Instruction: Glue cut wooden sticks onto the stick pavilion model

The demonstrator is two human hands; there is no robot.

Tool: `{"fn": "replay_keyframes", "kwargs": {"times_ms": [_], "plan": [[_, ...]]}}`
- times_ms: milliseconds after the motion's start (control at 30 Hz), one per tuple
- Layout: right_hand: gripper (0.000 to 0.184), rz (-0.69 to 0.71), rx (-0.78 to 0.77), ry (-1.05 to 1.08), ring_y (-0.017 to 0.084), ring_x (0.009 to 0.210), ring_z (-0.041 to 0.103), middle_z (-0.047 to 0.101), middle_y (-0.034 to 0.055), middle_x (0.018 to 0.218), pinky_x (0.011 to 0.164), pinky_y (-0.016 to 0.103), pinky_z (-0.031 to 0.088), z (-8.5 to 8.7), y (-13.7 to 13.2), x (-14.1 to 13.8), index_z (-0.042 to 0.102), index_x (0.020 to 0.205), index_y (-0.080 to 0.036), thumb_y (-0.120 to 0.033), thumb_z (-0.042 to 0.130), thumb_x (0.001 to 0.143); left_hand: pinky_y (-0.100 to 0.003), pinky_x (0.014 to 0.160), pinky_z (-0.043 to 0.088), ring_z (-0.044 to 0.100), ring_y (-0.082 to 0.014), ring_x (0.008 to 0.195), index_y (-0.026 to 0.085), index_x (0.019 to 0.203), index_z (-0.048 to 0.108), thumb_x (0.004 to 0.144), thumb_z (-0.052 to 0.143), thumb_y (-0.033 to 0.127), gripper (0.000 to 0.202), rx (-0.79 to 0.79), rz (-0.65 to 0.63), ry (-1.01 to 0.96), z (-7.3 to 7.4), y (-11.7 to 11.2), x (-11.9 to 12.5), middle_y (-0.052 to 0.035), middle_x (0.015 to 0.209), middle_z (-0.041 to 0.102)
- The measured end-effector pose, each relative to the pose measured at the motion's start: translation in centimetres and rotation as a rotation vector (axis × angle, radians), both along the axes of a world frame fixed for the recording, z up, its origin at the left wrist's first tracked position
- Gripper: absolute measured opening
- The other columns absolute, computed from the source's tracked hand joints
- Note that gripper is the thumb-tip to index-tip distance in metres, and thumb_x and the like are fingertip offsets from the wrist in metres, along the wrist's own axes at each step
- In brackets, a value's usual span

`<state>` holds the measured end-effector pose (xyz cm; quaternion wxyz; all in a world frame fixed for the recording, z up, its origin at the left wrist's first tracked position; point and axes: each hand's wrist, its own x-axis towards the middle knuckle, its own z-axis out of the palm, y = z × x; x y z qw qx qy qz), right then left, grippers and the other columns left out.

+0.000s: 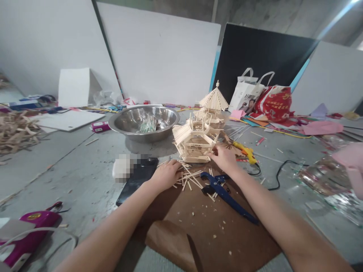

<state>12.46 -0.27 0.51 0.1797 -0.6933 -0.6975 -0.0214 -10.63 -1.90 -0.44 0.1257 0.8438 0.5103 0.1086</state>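
Soft, cool light, with a streak of glare (pixel 337 18) at the upper right; the steel bowl (pixel 144 138) glints and shades the floor (pixel 93 170) beneath; the stick model (pixel 195 143) looks fairly clear, while the outer edges stretch and blur

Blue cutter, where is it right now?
In the head view, the blue cutter lies right of centre on the brown sheet, beside the loose sticks and below the right hand.
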Motion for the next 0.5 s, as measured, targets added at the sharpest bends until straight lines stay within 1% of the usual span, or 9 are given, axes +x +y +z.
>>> {"fn": "replay_keyframes", "kwargs": {"times_ms": [100,233,333,400,433,500], "plan": [[0.038,-0.017,0.001,-0.03,0.022,0.073,0.059,0.064,0.0077,0.072,0.058,0.027,0.036,0.0,0.8,0.3,0.06,0.082,-0.02,-0.051,0.04,0.073,-0.033,0.085,0.034,0.048,-0.0218,0.097,0.021,0.099,0.056,0.074,0.046,0.034,0.029,0.031,-0.027,0.033,-0.3,0.2,-0.2,-0.0091,0.1,0.055],[0.039,-0.021,-0.01,-0.036,0.024,0.073,0.059,0.065,0.0091,0.07,0.057,0.028,0.036,0.2,1.2,0.2,0.062,0.075,-0.02,-0.051,0.038,0.074,-0.034,0.082,0.035,0.05,-0.0224,0.093,0.019,0.098,0.056,0.077,0.04,0.035,0.031,0.077,-0.031,0.052,-0.6,0.5,-0.2,-0.0107,0.098,0.056],[0.039,-0.019,-0.014,-0.031,0.024,0.073,0.06,0.065,0.0094,0.07,0.057,0.028,0.036,0.1,1.2,0.1,0.063,0.074,-0.02,-0.049,0.037,0.074,-0.035,0.086,0.032,0.046,-0.0232,0.1,0.019,0.109,0.05,0.077,0.04,0.036,0.037,0.117,-0.02,0.016,-1.0,0.8,0.1,-0.0109,0.113,0.05],[0.039,-0.013,-0.018,-0.027,0.023,0.073,0.06,0.065,0.0091,0.071,0.058,0.028,0.037,0.1,1.1,0.0,0.063,0.074,-0.02,-0.048,0.036,0.075,-0.036,0.089,0.03,0.042,-0.0245,0.106,0.02,0.115,0.046,0.077,0.041,0.039,0.043,0.117,-0.051,0.004,-1.2,1.0,0.2,-0.0099,0.121,0.045],[0.039,-0.011,-0.02,-0.026,0.022,0.073,0.06,0.065,0.0091,0.071,0.058,0.027,0.037,0.0,1.1,0.0,0.063,0.074,-0.02,-0.048,0.036,0.075,-0.037,0.089,0.029,0.041,-0.0249,0.108,0.02,0.115,0.046,0.077,0.04,0.041,0.044,0.115,-0.075,0.004,-1.3,1.0,0.2,-0.0092,0.123,0.044],[0.04,-0.013,-0.027,-0.024,0.022,0.073,0.06,0.065,0.009,0.071,0.059,0.027,0.037,0.0,0.8,-0.1,0.064,0.074,-0.02,-0.048,0.036,0.075,-0.037,0.089,0.028,0.042,-0.0246,0.108,0.022,0.111,0.049,0.077,0.038,0.044,0.042,0.113,-0.118,0.019,-1.2,0.9,0.2,-0.008,0.119,0.048]]}}
